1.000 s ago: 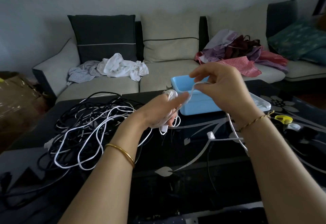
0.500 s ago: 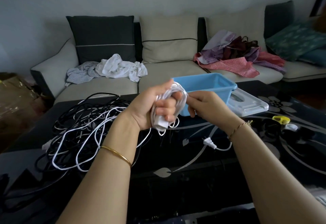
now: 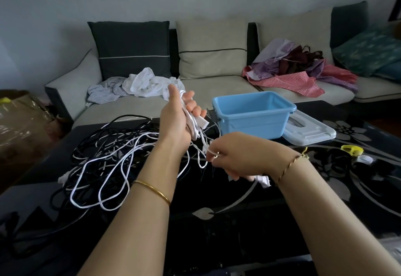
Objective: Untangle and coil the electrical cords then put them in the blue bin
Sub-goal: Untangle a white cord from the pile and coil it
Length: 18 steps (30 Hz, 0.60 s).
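Translucent lid (image 3: 310, 133) apparently touches the blue bin (image 3: 253, 123).

no text, label, brand or number can be read in this view. the blue bin (image 3: 253, 121) shows plain walls, and the bench (image 3: 238, 232) bears only a silver flower and leaf pattern, no lettering.
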Tool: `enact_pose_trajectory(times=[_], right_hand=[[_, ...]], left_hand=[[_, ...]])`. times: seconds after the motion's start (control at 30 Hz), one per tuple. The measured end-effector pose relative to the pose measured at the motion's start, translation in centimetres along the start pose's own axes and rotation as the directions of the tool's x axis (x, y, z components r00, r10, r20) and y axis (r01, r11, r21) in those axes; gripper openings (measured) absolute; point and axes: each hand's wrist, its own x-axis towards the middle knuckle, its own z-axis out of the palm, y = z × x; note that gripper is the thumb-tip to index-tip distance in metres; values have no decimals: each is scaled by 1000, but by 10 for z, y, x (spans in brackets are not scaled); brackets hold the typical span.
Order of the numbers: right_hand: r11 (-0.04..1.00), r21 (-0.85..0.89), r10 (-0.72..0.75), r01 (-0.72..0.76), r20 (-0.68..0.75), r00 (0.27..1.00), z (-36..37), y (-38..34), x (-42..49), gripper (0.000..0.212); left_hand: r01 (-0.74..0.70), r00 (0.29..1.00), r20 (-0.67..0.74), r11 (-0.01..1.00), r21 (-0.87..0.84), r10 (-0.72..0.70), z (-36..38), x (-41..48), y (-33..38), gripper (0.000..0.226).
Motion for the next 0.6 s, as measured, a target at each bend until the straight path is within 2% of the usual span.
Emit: enact_pose_trajectory(times=[0.1,0.2,0.27,0.37,0.47,0.53,0.6], right_hand=[[999,22,-27,24,129,991,0,-8,-4,22],[998,43,-48,40,199,979,2,-11,-6,21],[1000,-3,-5,6,207,978,3,-3,-5,21],[988,-49,152,-145,189,970,7,18,-1,21],[966,-55,258,-253,174,950,12,31,1,23],[963,-31,268,-267,205,941,15,33,2,25],[974,7,216,-224,241,946,14,29,2,25]], left_hand=[[-64,997,-49,997,37,66,1,4,-4,48],[-54,995,-90,989,-136,42,-4,8,0,51],[-33,994,-112,969,-244,5,-10,9,1,52],[-30,993,-114,930,-365,-13,-18,9,8,55],[-37,998,-63,862,-505,6,-21,9,16,73],[-29,999,-46,838,-545,4,-21,9,17,81],[-27,998,-57,857,-514,-3,-22,10,16,79]])
